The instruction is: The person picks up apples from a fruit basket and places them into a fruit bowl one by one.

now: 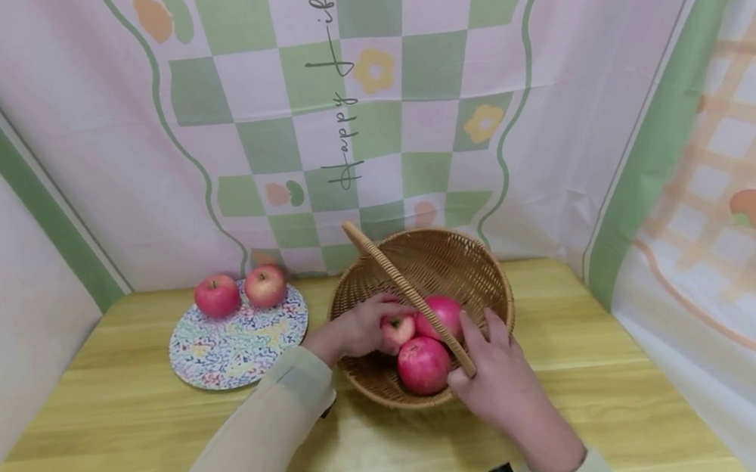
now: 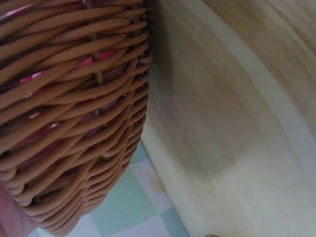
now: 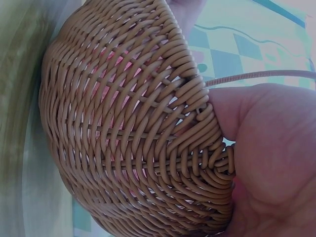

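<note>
In the head view, an apple [image 1: 398, 331] in the basket [image 1: 452, 259] is held by the left hand [image 1: 362, 329], best kept gently clear of the handle [image 1: 388, 267]; "Happy Life" is read on the cloth [image 1: 312, 83]. In the left wrist view no writing is found; in the right, the rim [image 3: 186, 64] is touched by the right hand [image 3: 276, 143], whose grip cannot be judged.

In the wicker basket [image 1: 459, 262], the left grip [image 1: 358, 329] holds an apple [image 1: 397, 332] beside two redder fruits [image 1: 425, 367]; the right grip [image 1: 505, 383] rests at the rim [image 1: 509, 288]. Two more apples [image 1: 216, 296] sit on a patterned plate [image 1: 222, 360].
</note>
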### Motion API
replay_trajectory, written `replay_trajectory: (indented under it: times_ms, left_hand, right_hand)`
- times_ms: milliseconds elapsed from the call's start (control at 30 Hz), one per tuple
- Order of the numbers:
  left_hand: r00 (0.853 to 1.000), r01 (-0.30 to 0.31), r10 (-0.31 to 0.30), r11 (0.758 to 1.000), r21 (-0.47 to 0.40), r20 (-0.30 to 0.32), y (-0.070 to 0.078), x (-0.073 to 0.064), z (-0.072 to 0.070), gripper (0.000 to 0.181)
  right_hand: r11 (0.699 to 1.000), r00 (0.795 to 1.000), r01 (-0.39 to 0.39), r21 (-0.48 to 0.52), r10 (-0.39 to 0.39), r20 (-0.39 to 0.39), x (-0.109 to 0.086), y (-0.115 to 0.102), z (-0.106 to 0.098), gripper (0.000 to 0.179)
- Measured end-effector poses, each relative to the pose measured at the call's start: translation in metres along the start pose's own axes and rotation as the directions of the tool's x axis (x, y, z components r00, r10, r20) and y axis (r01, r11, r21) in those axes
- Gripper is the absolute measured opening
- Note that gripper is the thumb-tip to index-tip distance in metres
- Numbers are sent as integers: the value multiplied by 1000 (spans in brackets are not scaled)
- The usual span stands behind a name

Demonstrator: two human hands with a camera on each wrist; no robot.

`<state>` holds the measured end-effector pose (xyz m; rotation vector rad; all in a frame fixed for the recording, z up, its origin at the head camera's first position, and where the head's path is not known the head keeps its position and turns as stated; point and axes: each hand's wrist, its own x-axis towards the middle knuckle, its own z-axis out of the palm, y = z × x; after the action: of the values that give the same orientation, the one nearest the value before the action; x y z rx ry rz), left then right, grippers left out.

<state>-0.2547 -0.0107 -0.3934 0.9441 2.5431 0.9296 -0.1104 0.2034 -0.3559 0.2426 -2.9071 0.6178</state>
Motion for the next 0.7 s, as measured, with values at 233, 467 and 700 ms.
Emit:
replay_trajectory:
  times_ms: [233,467,700]
  left_hand:
    - [1000,-21,22,999,44,-20,1,0,0,74]
    - [995,-28,34,998,65,-93,3,0,-4,68]
    - [991,23,-51,977,-213,-127,9,-7,-9,67]
  right_hand:
    - [1000,1000,-10,15,9,22,0,2,1,87]
    - [999,999,-34,35,33,42,2,5,1,86]
    - [998,998,-48,41,46,48,2,6,0,86]
